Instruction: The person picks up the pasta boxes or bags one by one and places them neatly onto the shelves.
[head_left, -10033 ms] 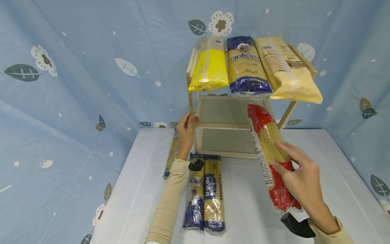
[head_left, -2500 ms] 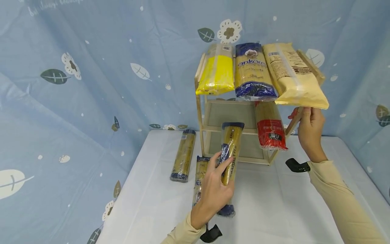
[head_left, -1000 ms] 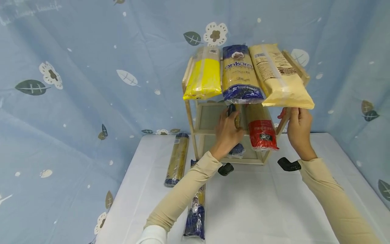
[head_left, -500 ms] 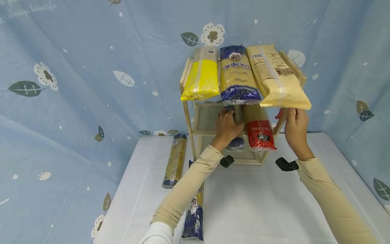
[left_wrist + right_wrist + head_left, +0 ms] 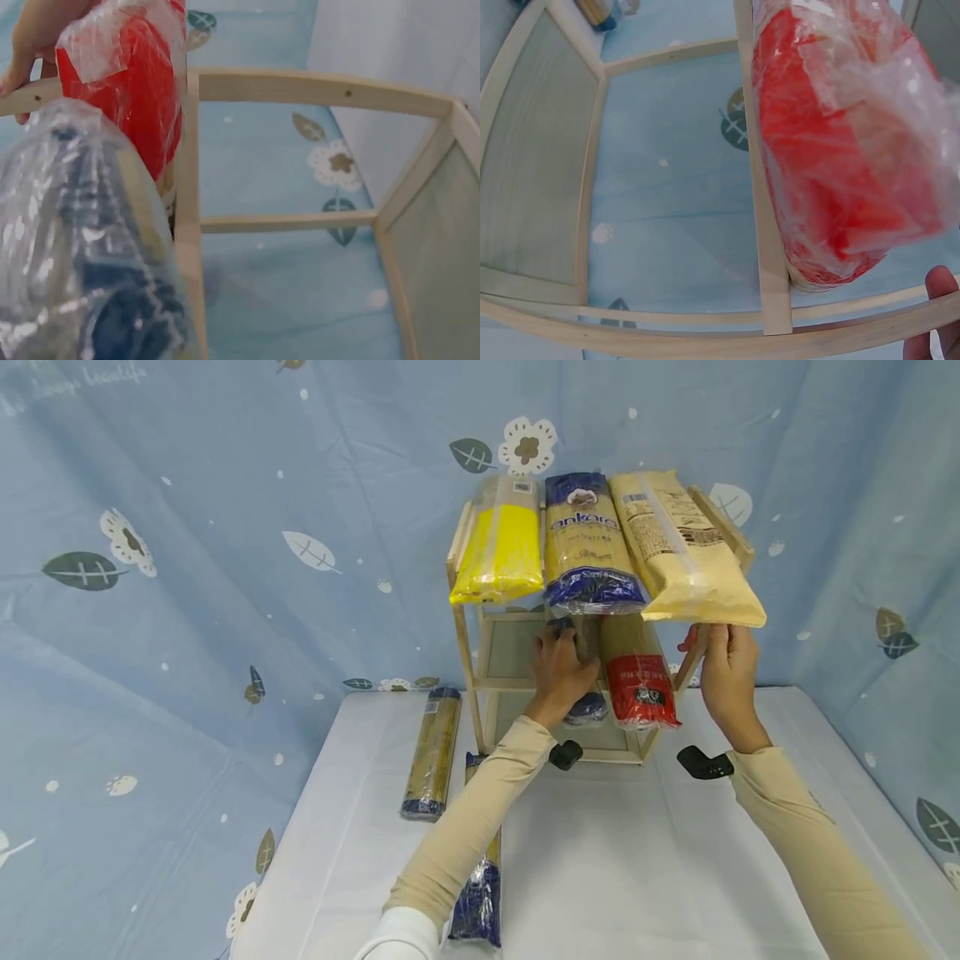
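**Left hand holds blue-ended pasta pack at middle tier, right hand grips rack**

Left hand (image 5: 561,675) curled around blue-ended pasta pack (image 5: 587,711), which sits at the middle tier of the wooden rack (image 5: 466,647), just left of the red pack (image 5: 642,689); front end pokes past the tier's edge. Right hand (image 5: 732,672) fingers wrapped on rack's right side, below the beige pack (image 5: 693,556). Top tier, left to right: yellow pack (image 5: 499,552), ankara pack (image 5: 591,543), beige one. Left on table (image 5: 615,868): barcoded pack (image 5: 432,756), plus another pack (image 5: 477,906) partly behind left sleeve (image 5: 465,827).
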A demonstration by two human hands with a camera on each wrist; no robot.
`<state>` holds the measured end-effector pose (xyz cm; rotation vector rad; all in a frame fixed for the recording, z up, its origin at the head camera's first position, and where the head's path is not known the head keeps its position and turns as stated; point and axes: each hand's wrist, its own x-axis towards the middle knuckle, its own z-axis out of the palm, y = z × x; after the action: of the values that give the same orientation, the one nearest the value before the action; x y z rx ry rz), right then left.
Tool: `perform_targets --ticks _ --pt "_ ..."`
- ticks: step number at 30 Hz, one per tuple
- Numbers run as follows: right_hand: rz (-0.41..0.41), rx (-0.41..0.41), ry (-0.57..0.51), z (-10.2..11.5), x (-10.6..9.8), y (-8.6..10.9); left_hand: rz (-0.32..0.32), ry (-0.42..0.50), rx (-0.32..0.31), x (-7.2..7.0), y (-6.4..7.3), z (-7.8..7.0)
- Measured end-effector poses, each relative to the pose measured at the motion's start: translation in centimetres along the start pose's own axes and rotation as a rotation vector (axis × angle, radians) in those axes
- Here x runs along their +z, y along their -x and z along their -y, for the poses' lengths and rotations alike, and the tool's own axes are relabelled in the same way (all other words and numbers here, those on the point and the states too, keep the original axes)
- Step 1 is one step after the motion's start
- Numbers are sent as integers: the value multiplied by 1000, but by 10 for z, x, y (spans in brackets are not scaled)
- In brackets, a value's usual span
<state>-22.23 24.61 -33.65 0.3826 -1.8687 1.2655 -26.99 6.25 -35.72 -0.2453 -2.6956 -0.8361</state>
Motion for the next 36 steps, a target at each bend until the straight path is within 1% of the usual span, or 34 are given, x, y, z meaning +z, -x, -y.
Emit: perform_targets --ticks 2,3,5,7,9,10,14,15,17,21,23,24,27,29,32,33,36 --pt "-3 20 17 -9 0 1 39 -8 13 1 1 3" --pt "-6 30 14 -9 1 1 62 -11 24 2 2 4" --pt "-7 24 17 -8 1 1 110 -5 44 1 4 6" --pt "-11 13 15 -4 1 0 145 6 59 0 7 6" --pt "-17 -6 -4 4 1 -1 158 27 80 -2 8 6" --pt "-20 -12 -4 3 1 -1 163 42 86 -3 9 6" --pt "-27 3 2 -13 1 0 172 105 121 -7 14 10" --pt "-27 7 8 -18 1 0 169 124 131 -7 16 12" --pt "-24 8 12 -26 1 1 144 159 163 -8 21 15" --pt "-15 -6 8 -32 -1 1 24 228 244 -7 32 24" --pt "-13 -5 -2 -32 0 0 -29 264 266 -8 38 29" --pt "-10 -5 -5 -32 0 1 -45 280 272 -8 41 31" --pt "-13 7 -11 -28 1 1 -71 312 281 -10 50 38" --pt "-18 14 -19 -25 1 2 -85 317 296 -13 55 42" --pt "-15 0 -31 -15 2 2 -96 334 312 -17 64 47" --pt "-15 -4 -33 -12 2 1 -93 344 313 -18 67 49" --pt "-14 -8 -42 -7 2 1 -78 387 288 -22 77 53"
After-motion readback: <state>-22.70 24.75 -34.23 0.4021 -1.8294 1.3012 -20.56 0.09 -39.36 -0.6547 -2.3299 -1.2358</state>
